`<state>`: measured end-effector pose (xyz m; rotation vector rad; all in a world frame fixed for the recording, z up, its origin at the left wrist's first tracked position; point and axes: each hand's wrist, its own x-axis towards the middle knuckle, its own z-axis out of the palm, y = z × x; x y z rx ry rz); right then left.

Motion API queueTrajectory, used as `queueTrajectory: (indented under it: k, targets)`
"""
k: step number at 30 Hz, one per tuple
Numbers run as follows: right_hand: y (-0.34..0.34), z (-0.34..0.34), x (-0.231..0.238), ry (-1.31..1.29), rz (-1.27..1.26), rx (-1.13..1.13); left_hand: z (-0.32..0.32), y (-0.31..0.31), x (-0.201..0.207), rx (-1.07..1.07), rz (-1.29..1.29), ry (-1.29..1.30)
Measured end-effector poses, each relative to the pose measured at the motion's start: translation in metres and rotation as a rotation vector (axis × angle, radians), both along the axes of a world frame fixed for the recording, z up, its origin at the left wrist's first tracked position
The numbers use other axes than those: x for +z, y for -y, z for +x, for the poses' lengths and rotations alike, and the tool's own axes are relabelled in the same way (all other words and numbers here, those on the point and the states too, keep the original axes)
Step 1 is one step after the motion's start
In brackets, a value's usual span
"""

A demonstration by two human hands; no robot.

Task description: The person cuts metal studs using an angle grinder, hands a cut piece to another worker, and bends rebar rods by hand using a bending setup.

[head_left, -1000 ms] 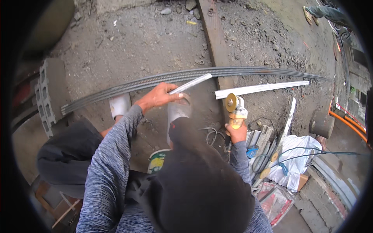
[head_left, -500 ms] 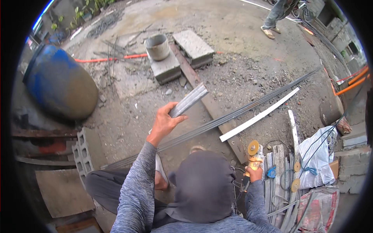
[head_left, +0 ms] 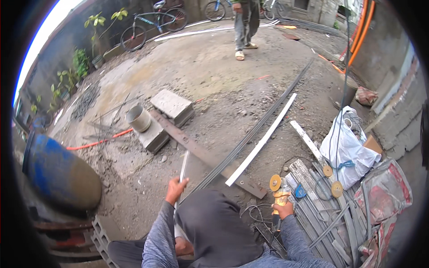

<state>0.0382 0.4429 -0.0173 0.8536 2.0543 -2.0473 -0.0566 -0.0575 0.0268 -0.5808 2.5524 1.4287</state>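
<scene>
My left hand (head_left: 176, 191) is closed around a short length of grey metal channel (head_left: 184, 165), which stands nearly upright and shows its narrow side. My right hand (head_left: 283, 210) grips a yellow angle grinder (head_left: 281, 196) by its body, with its tan disc (head_left: 275, 182) at the far end, well apart from the channel. Whether the disc spins, I cannot tell. Between and beyond my hands lie a long white strip (head_left: 261, 140), a bundle of thin dark steel bars (head_left: 268, 119) and a rusty flat beam (head_left: 210, 158).
Right of the grinder are piled metal strips (head_left: 308, 223), a loose tan disc (head_left: 336, 189) and a white sack (head_left: 351, 149). A metal can (head_left: 139, 119) stands on a concrete block (head_left: 154, 137). To the left is a blue drum (head_left: 62, 172). Another person (head_left: 246, 31) stands farther off.
The view has tilted up and swung right, bringing bicycles into sight. My left hand has turned the channel from slanting to nearly upright. The grinder stays in my right hand.
</scene>
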Motion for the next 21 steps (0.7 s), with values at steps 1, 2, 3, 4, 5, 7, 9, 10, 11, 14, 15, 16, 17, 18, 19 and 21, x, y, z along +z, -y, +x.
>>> queueTrajectory:
  k: [1,2,3,4,5,7,9,10,11,14,15,16,17,18,19,21]
  targets:
    - [-0.003,0.003,0.005,-0.006,-0.007,-0.022,0.005,-0.010,-0.013,0.007,-0.007,0.103]
    - [-0.002,0.003,0.008,-0.014,-0.019,-0.033,0.020,-0.002,-0.043,-0.024,0.002,0.057]
    - [0.000,0.003,0.010,0.005,-0.022,-0.001,0.035,0.006,-0.072,-0.052,0.011,0.011]
    - [-0.002,0.003,0.010,0.025,-0.017,0.019,0.041,0.004,-0.090,-0.084,-0.006,0.000]
    - [-0.004,0.005,0.009,0.024,-0.019,-0.006,0.036,-0.002,-0.095,-0.107,-0.045,0.036]
    - [-0.007,0.010,0.004,0.045,0.052,0.033,0.026,-0.011,-0.095,-0.117,-0.143,0.151]
    - [-0.009,0.011,-0.009,0.045,0.022,0.026,0.008,-0.017,-0.091,-0.126,-0.195,0.254]
    - [-0.011,0.014,-0.015,0.042,-0.006,0.027,-0.001,-0.023,-0.089,-0.135,-0.190,0.287]
    - [-0.007,0.014,-0.010,0.059,-0.011,0.027,-0.007,-0.024,-0.088,-0.133,-0.169,0.318]
    - [-0.006,0.023,-0.010,0.073,-0.016,-0.016,-0.037,-0.034,-0.094,-0.143,0.043,0.406]
    - [-0.005,0.023,-0.010,0.077,-0.018,-0.006,-0.048,-0.033,-0.093,-0.132,0.201,0.427]
    - [-0.005,0.023,-0.010,0.091,-0.015,-0.002,-0.060,-0.036,-0.085,-0.094,0.366,0.472]
    - [-0.004,0.025,-0.011,0.108,-0.012,0.002,-0.075,-0.040,-0.074,-0.053,0.531,0.516]
    - [-0.006,0.025,-0.016,0.113,-0.014,0.017,-0.096,-0.033,-0.069,-0.233,0.498,0.414]
    - [-0.003,0.017,-0.018,0.057,-0.003,0.062,-0.126,-0.002,-0.078,-0.332,0.319,0.115]
    - [-0.007,0.026,-0.017,0.087,0.035,0.017,-0.167,-0.078,0.038,-0.058,0.136,-0.143]
